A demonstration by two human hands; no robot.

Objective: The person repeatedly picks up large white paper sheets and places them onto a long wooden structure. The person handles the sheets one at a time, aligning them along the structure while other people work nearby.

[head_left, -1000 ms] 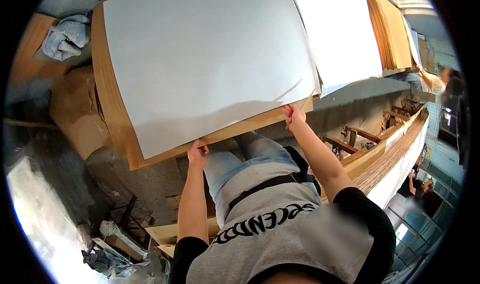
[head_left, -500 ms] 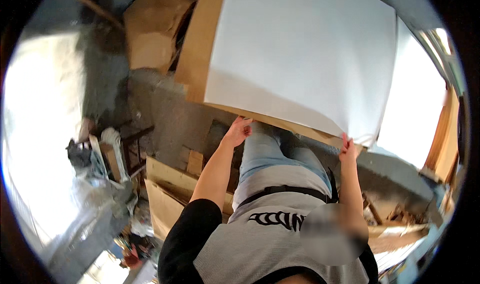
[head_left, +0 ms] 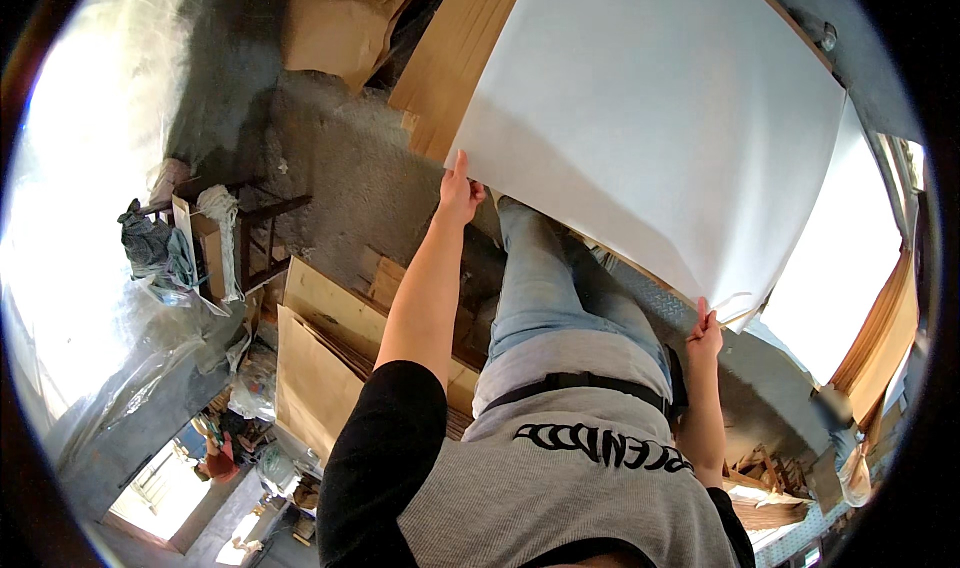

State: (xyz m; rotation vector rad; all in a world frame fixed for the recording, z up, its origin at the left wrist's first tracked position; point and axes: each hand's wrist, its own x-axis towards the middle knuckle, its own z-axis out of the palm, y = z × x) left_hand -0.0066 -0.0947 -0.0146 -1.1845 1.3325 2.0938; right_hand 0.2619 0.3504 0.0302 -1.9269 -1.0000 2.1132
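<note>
A large white sheet (head_left: pixel 660 118) lies over a stack of brown boards (head_left: pixel 450 68) in front of me. My left hand (head_left: pixel 462 193) is closed on the sheet's near edge beside its left corner, thumb on top and fingers curled below. Near the right corner, my right hand (head_left: pixel 704 336) pinches the same edge, with a finger lying along the top. The sheet buckles slightly by my right hand. Parts of the fingers under the edge are hidden.
Brown panels (head_left: pixel 315 388) lean close on my left. Behind them stands a dark wooden stool (head_left: pixel 265 233) with cloths and bags. A bright white sheet (head_left: pixel 835 258) lies beyond the right edge. Wood scraps (head_left: pixel 765 468) are at lower right, brown cardboard (head_left: pixel 345 23) at far left.
My left hand has shifted left along the edge to the corner, its thumb now on top of the white sheet. My right hand stays near the right corner. The whole view has turned somewhat.
</note>
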